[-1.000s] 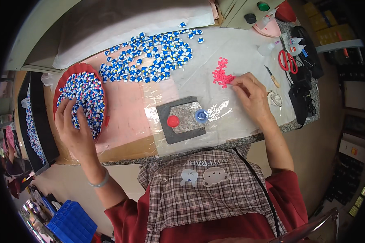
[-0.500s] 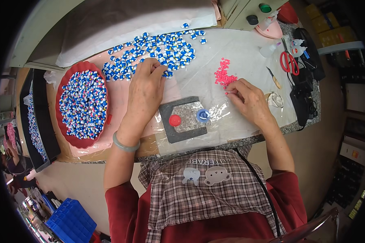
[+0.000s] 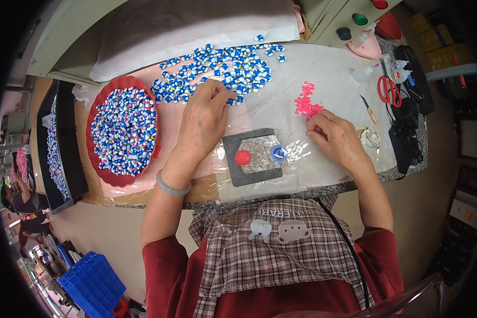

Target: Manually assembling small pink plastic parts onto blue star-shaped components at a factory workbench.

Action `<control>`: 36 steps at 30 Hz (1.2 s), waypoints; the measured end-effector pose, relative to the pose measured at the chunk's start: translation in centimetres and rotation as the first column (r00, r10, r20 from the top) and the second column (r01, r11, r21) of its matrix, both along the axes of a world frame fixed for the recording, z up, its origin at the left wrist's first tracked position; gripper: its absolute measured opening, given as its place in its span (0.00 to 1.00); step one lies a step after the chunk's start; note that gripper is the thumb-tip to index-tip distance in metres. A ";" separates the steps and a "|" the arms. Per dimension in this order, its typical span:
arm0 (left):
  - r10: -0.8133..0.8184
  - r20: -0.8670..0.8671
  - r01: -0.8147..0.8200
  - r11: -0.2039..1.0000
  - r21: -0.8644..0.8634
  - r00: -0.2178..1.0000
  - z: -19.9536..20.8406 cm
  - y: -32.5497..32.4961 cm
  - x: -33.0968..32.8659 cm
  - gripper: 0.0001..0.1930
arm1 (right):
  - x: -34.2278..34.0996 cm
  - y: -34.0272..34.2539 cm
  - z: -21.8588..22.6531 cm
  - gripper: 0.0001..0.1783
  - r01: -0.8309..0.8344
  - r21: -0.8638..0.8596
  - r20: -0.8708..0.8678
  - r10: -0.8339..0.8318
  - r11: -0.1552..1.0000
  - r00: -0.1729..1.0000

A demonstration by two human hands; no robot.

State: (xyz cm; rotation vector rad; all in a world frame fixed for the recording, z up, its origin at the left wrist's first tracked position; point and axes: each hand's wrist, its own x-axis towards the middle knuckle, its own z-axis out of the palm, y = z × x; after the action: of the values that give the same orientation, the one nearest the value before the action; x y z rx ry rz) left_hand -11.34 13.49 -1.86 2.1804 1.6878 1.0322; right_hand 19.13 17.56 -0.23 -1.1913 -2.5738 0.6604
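My left hand (image 3: 205, 114) is closed in a pinch at the near edge of a spread of small blue-and-white pieces (image 3: 254, 69). One such piece (image 3: 231, 101) shows at its fingertips. My right hand (image 3: 338, 139) has its thumb and fingers bent together beside a small heap of pink bits (image 3: 306, 100); what they hold, if anything, is hidden. Between my hands and nearer me lies a dark grey frame-shaped board (image 3: 244, 179). A round red piece (image 3: 243, 157) and a small blue cup (image 3: 279, 153) with something whitish inside rest on it.
A red scalloped tray (image 3: 123, 180) full of blue-and-white pieces stands at left, beside a black tray (image 3: 75, 153). At right lie a small knife (image 3: 370, 110), red-handled scissors (image 3: 384, 93), a crumpled white cloth (image 3: 370, 139) and a squeeze bottle (image 3: 363, 72). A cabinet edge borders the back.
The whole scene has shifted rightward in the view. Both hands keep nearly the same places over the table. A pink bit seen at my right fingertips before no longer shows there.
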 end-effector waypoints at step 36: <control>-0.107 -0.099 0.118 0.987 0.110 0.989 -0.6 0.2 1.1 0.09 | -0.5 -0.5 0.4 0.07 -0.106 -0.023 -0.013 0.106 0.994 0.994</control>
State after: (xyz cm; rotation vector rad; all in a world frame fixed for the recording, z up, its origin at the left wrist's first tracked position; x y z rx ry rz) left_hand -10.25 13.69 -2.44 2.4014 1.5564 1.0375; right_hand 18.64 17.07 0.15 -1.0601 -2.6410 0.7198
